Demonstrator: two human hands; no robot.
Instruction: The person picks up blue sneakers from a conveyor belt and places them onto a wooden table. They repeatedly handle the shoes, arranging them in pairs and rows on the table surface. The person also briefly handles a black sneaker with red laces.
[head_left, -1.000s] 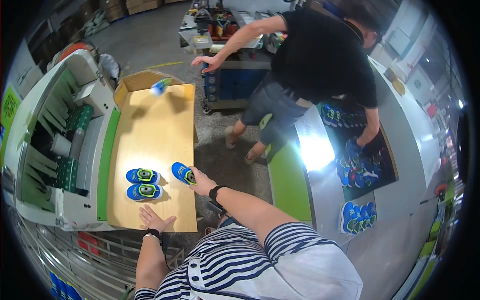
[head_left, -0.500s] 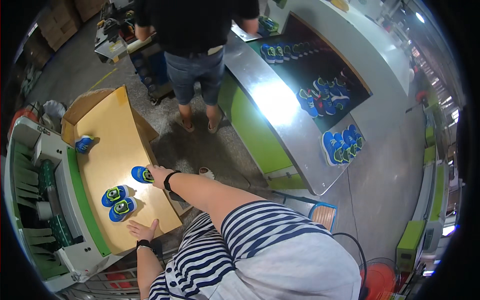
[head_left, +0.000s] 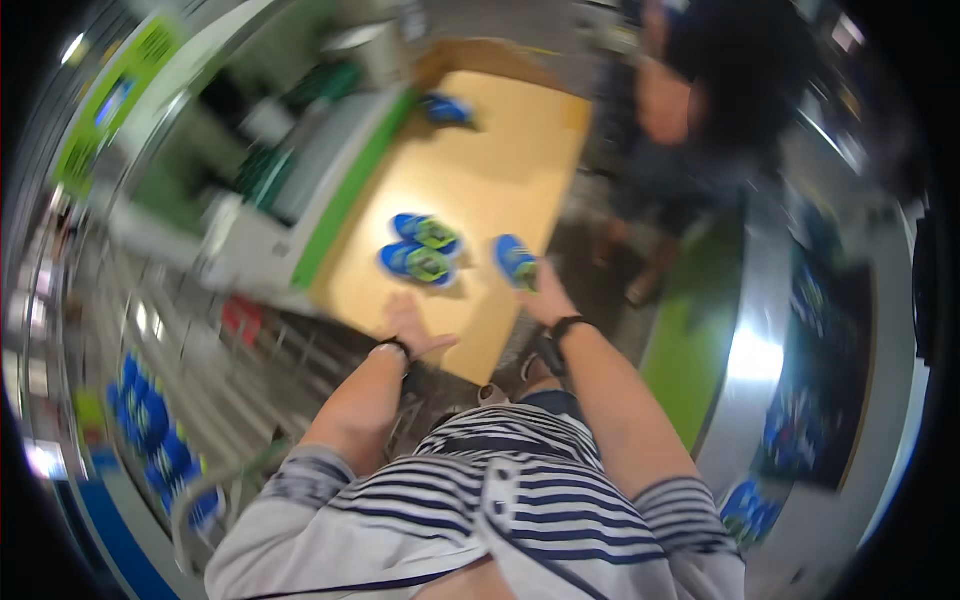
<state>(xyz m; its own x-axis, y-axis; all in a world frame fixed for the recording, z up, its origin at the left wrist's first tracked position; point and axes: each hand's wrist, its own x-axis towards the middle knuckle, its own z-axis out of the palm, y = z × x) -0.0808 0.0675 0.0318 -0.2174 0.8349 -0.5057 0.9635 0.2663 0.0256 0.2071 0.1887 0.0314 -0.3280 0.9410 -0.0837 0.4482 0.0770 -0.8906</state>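
Observation:
My right hand [head_left: 545,297] grips the heel end of a blue sneaker [head_left: 512,258] with yellow-green lining, over the right side of the light wooden table [head_left: 490,180]. Beside the table's near edge, my left hand [head_left: 408,322] is spread with nothing in it. Just beyond it a pair of like sneakers sits side by side: the farther sneaker [head_left: 408,226] and the nearer sneaker [head_left: 402,262]. One more blue shoe [head_left: 447,110] lies at the table's far end, blurred.
A white machine with a green edge strip [head_left: 350,195] borders the table's left side. At right, a person in dark clothes [head_left: 740,90] stands by a metal-edged conveyor [head_left: 745,350] carrying shoes. Several blue shoes [head_left: 150,415] stand on a rack at the lower left.
My view has swung left, so the table now lies mid-picture and a shoe rack shows at left. My right hand keeps hold of the sneaker; my left stays spread near the pair.

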